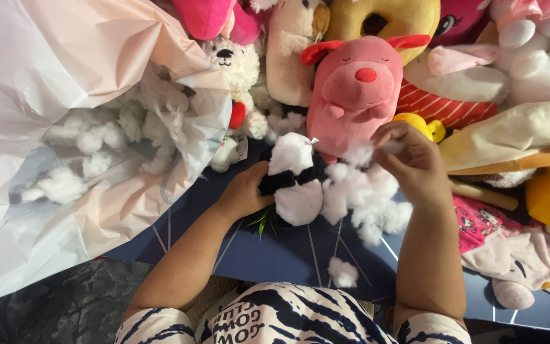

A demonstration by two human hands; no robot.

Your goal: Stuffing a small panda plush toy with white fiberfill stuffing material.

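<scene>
My left hand (244,188) grips a small black-and-white panda plush (294,179) by its dark middle, low in the centre of the head view. My right hand (410,160) pinches a tuft of white stuffing (359,194) just right of the panda, fingers closed on the fluff. More stuffing hangs loosely between the toy and that hand. A loose clump of stuffing (342,272) lies on the dark blue mat (275,255) below.
A big translucent plastic bag (84,146) holding white stuffing fills the left. Behind the hands lie a pink pig plush (354,92), a white bear plush (233,70), a yellow ring plush (383,19) and several unstuffed toy skins (517,248) at right.
</scene>
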